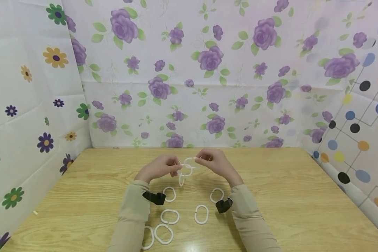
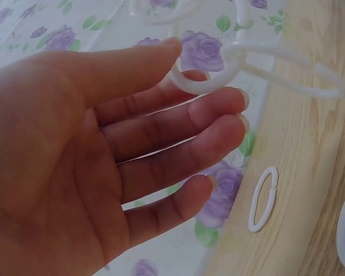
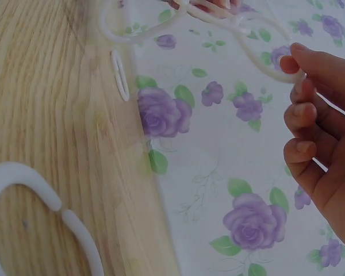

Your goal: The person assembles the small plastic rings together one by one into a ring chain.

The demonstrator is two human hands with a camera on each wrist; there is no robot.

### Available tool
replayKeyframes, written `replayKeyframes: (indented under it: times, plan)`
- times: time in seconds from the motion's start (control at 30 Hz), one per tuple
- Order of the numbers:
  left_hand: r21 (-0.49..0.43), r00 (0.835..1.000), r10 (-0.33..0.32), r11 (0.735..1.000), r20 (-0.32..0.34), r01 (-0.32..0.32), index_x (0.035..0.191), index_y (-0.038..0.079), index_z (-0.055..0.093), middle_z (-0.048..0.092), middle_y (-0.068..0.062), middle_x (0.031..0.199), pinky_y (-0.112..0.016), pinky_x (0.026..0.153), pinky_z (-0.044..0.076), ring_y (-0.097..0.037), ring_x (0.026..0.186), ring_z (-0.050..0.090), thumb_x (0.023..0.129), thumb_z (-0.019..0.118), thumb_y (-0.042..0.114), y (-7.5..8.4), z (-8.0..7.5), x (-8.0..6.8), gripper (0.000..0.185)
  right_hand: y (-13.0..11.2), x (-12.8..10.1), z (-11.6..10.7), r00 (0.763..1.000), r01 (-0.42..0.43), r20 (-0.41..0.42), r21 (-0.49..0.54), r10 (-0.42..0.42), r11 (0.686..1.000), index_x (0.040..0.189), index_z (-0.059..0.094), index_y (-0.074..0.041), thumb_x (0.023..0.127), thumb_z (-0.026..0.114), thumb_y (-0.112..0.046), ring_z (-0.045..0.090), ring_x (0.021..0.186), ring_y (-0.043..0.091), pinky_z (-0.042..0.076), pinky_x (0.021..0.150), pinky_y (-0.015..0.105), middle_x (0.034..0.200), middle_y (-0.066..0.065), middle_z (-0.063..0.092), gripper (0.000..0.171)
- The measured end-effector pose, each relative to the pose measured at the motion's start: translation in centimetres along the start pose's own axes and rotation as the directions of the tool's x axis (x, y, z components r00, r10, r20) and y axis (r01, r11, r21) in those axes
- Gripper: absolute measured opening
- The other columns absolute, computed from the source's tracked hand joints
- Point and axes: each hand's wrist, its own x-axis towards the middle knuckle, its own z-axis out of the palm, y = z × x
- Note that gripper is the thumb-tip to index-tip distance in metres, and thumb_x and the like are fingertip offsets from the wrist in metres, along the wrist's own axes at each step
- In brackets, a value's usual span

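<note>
Three white plastic chain links, oval with a small gap, hang joined in the air between the hands. My left hand (image 1: 160, 168) pinches the middle link (image 2: 198, 87) between thumb and index finger, the other fingers loosely extended in the left wrist view. On the right, my right hand (image 1: 218, 165) holds the end link (image 3: 257, 59) by its edge with thumb and fingertips. A third link (image 2: 310, 90) dangles from the middle one, below the left fingertips in the head view. Both hands are raised over the far middle of the wooden table (image 1: 271, 182).
Several loose white links lie nearer the body, among them one link (image 1: 175, 194) by the left wrist, another link (image 1: 211, 196) by the right, and a link (image 1: 208, 214) between the forearms. A floral cloth (image 1: 189, 115) stands behind the table; patterned cloths flank both sides.
</note>
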Motion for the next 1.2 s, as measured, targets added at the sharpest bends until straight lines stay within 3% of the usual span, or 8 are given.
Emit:
replayKeyframes:
  times: [0.13, 0.3, 0.4, 0.57, 0.77, 0.87, 1.0, 1.2]
  plan:
    - [-0.019, 1.000, -0.019, 1.000, -0.025, 0.019, 0.102, 0.009, 0.062, 0.071, -0.012, 0.084, -0.033, 0.075, 0.048, -0.025, 0.077, 0.067, 0.098, 0.057, 0.030, 0.1, -0.1, -0.2, 0.022, -0.1, 0.0, 0.0, 0.999, -0.027, 0.040, 0.066, 0.024, 0.997, 0.091, 0.070, -0.015, 0.093, 0.065, -0.026, 0.061, 0.062, 0.034, 0.050, 0.057, 0.027, 0.073, 0.009, 0.067, 0.012]
    - [-0.071, 0.999, -0.002, 0.997, -0.044, -0.001, 0.115, 0.014, 0.058, 0.070, -0.017, 0.089, -0.044, 0.081, 0.051, -0.031, 0.081, 0.067, 0.098, 0.057, 0.036, 0.6, 0.0, -0.2, 0.028, 0.0, 0.0, 0.1, 0.996, -0.040, 0.083, 0.109, 0.031, 0.993, 0.091, 0.070, -0.013, 0.094, 0.065, -0.020, 0.063, 0.061, 0.031, 0.052, 0.057, 0.029, 0.073, 0.006, 0.067, 0.009]
    - [-0.068, 0.999, 0.014, 0.998, -0.051, -0.017, 0.119, 0.018, 0.057, 0.070, -0.014, 0.088, -0.042, 0.079, 0.050, -0.032, 0.083, 0.066, 0.098, 0.056, 0.037, 0.9, 0.0, 0.0, 0.028, 0.0, 0.0, 0.2, 0.992, -0.051, 0.121, 0.122, 0.036, 0.991, 0.093, 0.069, -0.012, 0.094, 0.064, -0.019, 0.064, 0.062, 0.027, 0.053, 0.059, 0.029, 0.074, 0.006, 0.068, 0.009]
    - [-0.024, 0.996, 0.051, 0.998, -0.071, -0.053, 0.108, 0.014, 0.063, 0.069, -0.007, 0.083, -0.032, 0.072, 0.048, -0.021, 0.078, 0.064, 0.099, 0.055, 0.032, 1.1, 0.0, 0.1, 0.022, -0.1, 0.0, 0.3, 0.986, -0.055, 0.164, 0.120, 0.035, 0.991, 0.095, 0.069, -0.012, 0.095, 0.064, -0.021, 0.064, 0.063, 0.015, 0.052, 0.061, 0.029, 0.076, 0.005, 0.069, 0.011]
    - [0.005, 0.993, 0.086, 0.996, -0.085, -0.085, 0.095, 0.010, 0.065, 0.067, -0.004, 0.081, -0.031, 0.070, 0.047, -0.016, 0.075, 0.061, 0.099, 0.056, 0.023, 1.1, -0.1, 0.1, 0.017, -0.2, 0.0, 0.0, 0.971, -0.033, 0.240, 0.106, 0.007, 0.994, 0.102, 0.067, -0.008, 0.095, 0.064, -0.020, 0.066, 0.070, 0.029, 0.054, 0.063, 0.031, 0.081, 0.009, 0.070, 0.014]
    - [0.013, 0.989, 0.096, 0.995, -0.115, -0.095, 0.094, 0.007, 0.066, 0.067, -0.004, 0.079, -0.029, 0.069, 0.047, -0.014, 0.073, 0.062, 0.099, 0.057, 0.021, 0.9, -0.1, 0.2, 0.018, -0.1, -0.2, -0.5, 0.943, -0.043, 0.332, 0.032, 0.030, 0.999, 0.111, 0.063, -0.007, 0.094, 0.064, -0.016, 0.067, 0.079, 0.028, 0.054, 0.070, 0.029, 0.088, 0.009, 0.071, 0.019]
    - [-0.017, 0.980, 0.107, 0.994, -0.167, -0.112, 0.092, 0.001, 0.067, 0.070, -0.007, 0.079, -0.033, 0.071, 0.051, -0.013, 0.072, 0.065, 0.098, 0.058, 0.022, 0.8, -0.1, 0.3, 0.023, 0.0, -0.8, -1.1, 0.879, -0.072, 0.462, -0.111, 0.116, 0.991, 0.117, 0.059, -0.006, 0.090, 0.067, -0.012, 0.066, 0.090, 0.019, 0.052, 0.079, 0.029, 0.097, 0.008, 0.070, 0.028]
    - [-0.081, 0.967, 0.117, 0.987, -0.227, -0.139, 0.091, 0.000, 0.067, 0.071, -0.014, 0.081, -0.037, 0.074, 0.054, -0.024, 0.074, 0.069, 0.097, 0.059, 0.020, 0.5, 0.0, 0.5, 0.023, 0.3, -1.9, -1.7, 0.763, -0.225, 0.527, -0.327, 0.375, 0.918, 0.106, 0.062, -0.008, 0.078, 0.074, -0.004, 0.057, 0.086, 0.015, 0.047, 0.076, 0.031, 0.097, 0.007, 0.064, 0.030]
